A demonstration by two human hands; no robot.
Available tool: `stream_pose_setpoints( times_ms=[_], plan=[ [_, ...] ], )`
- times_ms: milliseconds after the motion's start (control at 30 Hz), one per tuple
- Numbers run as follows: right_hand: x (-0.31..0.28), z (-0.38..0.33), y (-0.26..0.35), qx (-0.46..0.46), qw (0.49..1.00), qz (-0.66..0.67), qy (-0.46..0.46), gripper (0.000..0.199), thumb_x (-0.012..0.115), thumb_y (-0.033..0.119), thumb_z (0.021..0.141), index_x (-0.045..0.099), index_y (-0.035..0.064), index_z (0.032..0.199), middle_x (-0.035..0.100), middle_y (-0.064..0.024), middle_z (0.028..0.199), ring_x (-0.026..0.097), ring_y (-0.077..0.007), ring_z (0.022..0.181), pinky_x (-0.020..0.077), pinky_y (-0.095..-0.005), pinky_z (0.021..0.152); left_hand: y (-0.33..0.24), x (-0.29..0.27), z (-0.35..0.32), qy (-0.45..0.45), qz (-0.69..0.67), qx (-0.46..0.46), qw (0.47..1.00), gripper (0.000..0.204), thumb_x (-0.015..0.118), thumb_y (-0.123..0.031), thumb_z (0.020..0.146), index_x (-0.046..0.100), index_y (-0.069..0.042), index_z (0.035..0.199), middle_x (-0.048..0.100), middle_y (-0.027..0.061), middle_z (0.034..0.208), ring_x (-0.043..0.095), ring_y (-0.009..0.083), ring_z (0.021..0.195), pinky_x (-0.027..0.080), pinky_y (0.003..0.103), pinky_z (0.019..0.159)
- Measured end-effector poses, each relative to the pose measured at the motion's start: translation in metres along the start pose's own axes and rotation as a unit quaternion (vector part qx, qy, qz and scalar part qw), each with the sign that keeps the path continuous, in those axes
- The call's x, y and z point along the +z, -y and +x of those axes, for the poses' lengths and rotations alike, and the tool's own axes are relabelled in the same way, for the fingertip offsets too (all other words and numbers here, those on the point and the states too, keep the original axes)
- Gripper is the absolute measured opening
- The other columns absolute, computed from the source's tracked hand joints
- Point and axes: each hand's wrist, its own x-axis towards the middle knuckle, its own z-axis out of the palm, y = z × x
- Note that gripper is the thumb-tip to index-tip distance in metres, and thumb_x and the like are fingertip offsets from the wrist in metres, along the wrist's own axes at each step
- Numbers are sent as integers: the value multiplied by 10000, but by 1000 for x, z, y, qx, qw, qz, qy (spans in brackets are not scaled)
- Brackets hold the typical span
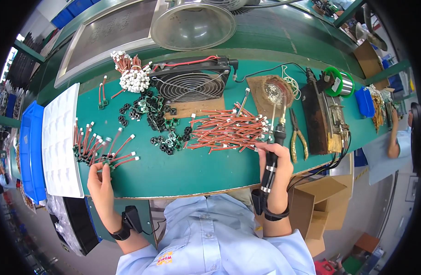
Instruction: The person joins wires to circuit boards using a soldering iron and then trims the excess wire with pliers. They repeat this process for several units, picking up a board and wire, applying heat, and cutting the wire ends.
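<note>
My left hand (101,179) is at the left of the green bench, thumb and forefinger pinched on a small circuit board (111,166) with red-and-black wires and a white plug. Right beside it lies a cluster of wired boards (87,149), their plugs pointing away from me. My right hand (278,158) is wrapped round a black soldering iron (269,176), its metal tip pointing up and away. The fingers are close to the right end of a heap of short red wire leads (228,130) with white plugs. Small bare boards with black parts (155,112) lie in the middle.
A black fan (189,85) stands at the back, beside a bundle of white-plugged leads (133,78). Pliers (298,137), a round solder-tip tray (275,91), a dark metal box (314,119) and a green solder spool (341,82) sit right. A white tray (61,146) lies left.
</note>
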Motion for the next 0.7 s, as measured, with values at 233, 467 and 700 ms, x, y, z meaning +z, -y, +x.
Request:
stream_pose_setpoints(
  times_ms=[233,467,700],
  plan=[
    [3,18,11,-53,990,-99,87,348,695,-86,660,567,78,938,594,-66,768,529,-230,688,433,-307,650,-27,22,-13,-249,251,131,926,267,597,-78,826,532,3,1073,548,109,987,497,149,678,429,290,692],
    [6,10,1,-70,990,-71,96,344,631,-20,688,524,70,1002,548,-55,735,521,-232,675,399,-333,678,-83,81,-41,116,181,285,934,553,675,-124,755,467,-42,1261,355,199,1369,362,369,1243,333,405,1001],
    [5,8,1,-60,994,-66,62,352,711,-77,652,563,75,933,592,-66,768,522,-235,676,431,-315,644,-92,95,-44,206,194,319,904,548,696,-185,747,498,-64,1243,329,207,1386,323,399,1271,334,436,1009]
  ],
)
